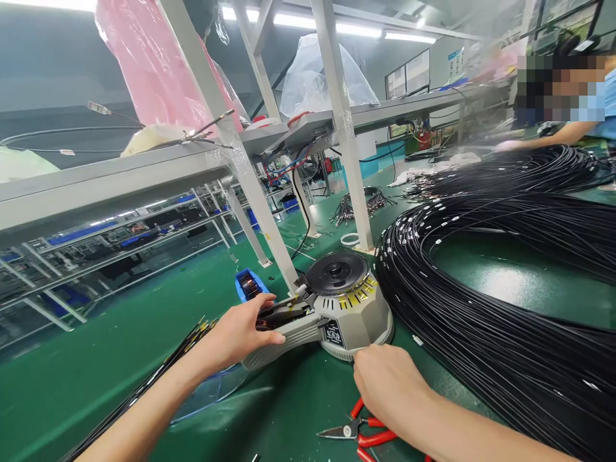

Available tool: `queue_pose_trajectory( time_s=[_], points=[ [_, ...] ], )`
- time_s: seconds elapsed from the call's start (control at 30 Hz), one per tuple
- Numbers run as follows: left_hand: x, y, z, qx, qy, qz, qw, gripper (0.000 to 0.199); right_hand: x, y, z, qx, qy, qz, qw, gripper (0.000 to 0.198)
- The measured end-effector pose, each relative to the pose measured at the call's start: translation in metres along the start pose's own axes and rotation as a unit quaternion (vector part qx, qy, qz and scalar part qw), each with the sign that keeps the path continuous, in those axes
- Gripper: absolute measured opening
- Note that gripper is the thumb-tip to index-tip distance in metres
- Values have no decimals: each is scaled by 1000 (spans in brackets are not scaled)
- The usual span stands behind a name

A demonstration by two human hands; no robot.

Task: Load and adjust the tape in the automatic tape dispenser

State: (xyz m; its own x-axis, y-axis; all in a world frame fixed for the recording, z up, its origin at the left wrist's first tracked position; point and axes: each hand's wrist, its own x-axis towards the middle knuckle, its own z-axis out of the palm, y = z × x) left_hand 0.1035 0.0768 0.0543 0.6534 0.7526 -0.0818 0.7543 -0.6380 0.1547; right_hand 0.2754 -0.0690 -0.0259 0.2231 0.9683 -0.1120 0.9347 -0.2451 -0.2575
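- The tape dispenser (337,305) is sitting on the green table (72,378), between both hands.
- The left hand (238,333) is gripping the dispenser's outlet arm, fingers curled.
- The right hand (387,385) is resting loosely closed just below the dispenser's base; whether it is pinching anything cannot be told.
- Red-handled pliers (359,433) are lying below the dispenser.

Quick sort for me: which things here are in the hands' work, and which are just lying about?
In hand: left hand at the tape dispenser outlet; right hand at its base; thin black cables under the left arm.
Lying about: red pliers, big cable coil, blue box.
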Motion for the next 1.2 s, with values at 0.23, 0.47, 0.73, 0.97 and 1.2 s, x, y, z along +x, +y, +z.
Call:
queue_pose_trajectory(
  time_s=[0.23,0.47,0.73,0.97,1.2],
  points=[
    [-3,2,0,10,1,4,1000,64,-5,32,-3,-19,28,28,999,35],
    [-3,6,-1,8,1,-8,1000,64,-1,4,-4,-16,25,1,1000,30],
    [-4,4,0,1,-2,-3,1000,64,-1,11,-1,-9,22,0,1000,32],
    [-2,0,2,-12,-5,-1,1000,68,-20,23,11,14,75,-21,997,24],
    [-2,3,1,-22,-5,-4,1000,67,-36,28,12,-3,105,-57,993,21]
  ],
)
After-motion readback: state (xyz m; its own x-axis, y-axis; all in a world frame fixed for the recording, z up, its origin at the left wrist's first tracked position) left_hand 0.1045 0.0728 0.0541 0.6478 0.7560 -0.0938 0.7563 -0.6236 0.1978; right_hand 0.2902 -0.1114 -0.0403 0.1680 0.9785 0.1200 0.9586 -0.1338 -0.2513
